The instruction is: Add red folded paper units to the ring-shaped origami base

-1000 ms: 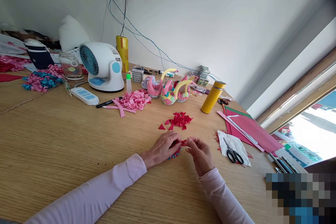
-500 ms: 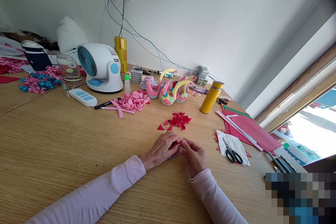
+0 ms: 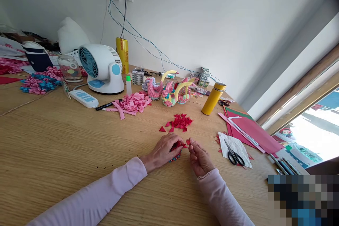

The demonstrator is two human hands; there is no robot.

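Red folded paper sits under your left hand [image 3: 164,149]: a small modular piece [image 3: 177,150] with blue edging, resting on the counter [image 3: 66,141], your fingers curled over its near side and holding it down. Your right hand [image 3: 200,156] has drawn a little to the right since half a second ago, when its fingertips were pressed up against the piece; now it pinches a single red triangle [image 3: 188,141] just beside the piece, a narrow gap between the two hands. A second ago the right hand sat about as far out as this. Your left hand has hardly shifted. Beyond your hands lies the pile of loose red triangles [image 3: 179,121], unchanged, and to your right the scissors [image 3: 233,155] rest on a crumpled white sheet [image 3: 234,143].
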